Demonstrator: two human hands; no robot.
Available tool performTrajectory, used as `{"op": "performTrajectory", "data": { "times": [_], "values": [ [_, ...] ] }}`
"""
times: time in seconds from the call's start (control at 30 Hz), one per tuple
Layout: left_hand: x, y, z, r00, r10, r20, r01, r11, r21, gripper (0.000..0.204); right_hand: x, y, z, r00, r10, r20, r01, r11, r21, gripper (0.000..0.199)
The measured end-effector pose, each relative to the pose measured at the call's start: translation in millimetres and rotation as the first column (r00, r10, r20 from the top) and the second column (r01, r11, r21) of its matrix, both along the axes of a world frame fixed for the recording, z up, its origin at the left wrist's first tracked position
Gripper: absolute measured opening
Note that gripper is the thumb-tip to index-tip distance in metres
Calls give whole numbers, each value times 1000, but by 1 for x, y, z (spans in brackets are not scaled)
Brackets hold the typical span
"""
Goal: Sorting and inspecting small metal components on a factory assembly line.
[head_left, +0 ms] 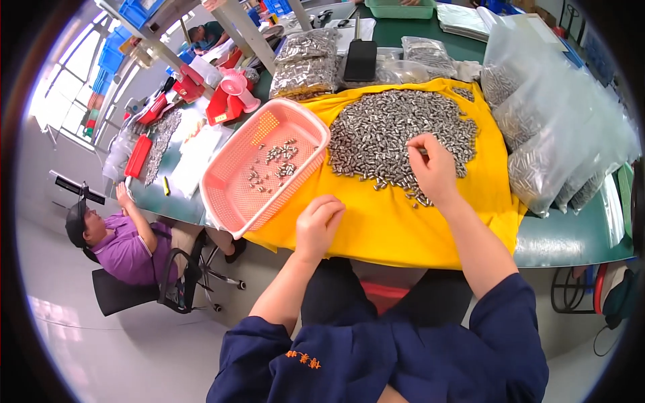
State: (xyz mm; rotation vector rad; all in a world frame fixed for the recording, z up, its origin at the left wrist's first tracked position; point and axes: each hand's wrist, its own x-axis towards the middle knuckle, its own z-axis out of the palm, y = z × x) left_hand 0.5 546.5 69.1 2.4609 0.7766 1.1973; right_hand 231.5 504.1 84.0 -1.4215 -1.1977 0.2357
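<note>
On green table [564,235], yellow cloth [396,221] — metal pins [396,134], pink basket [232,201], workshop around.

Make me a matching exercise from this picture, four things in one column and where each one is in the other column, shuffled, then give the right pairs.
1. pink basket
2. pile of metal pieces
3. left hand
4. right hand

A. fingertips in the pile's near edge
B. closed, resting on bare yellow cloth
C. at the cloth's left edge
D. spread over the cloth's far part

Pairs: 1-C, 2-D, 3-B, 4-A
</note>
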Motion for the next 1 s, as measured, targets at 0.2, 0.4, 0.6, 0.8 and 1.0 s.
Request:
{"op": "performTrajectory", "data": {
  "times": [0.2, 0.4, 0.6, 0.8, 1.0],
  "values": [
    [-6, 2, 1, 997, -16, 78, 15, 1000, 12, 12, 0, 2, -5, 999, -6, -38, 5, 1000, -15, 6],
    [-4, 6, 3, 998, -16, 64, 18, 999, -28, 13, 1, 6, 0, 996, 1, -87, -8, 997, -74, 4],
    [-7, 4, 0, 996, 57, 75, -54, 997, -46, 14, -4, 4, 0, 993, 31, -114, -39, 997, -65, 5],
    [-6, -2, 0, 992, 89, 88, -85, 995, -46, 14, -11, -6, -1, 990, 42, -138, -52, 996, -71, 4],
    [-4, 4, 2, 990, 121, 68, -122, 993, 4, 13, -1, 3, -4, 998, -7, -56, 8, 1000, 19, 7]
  ]
}}
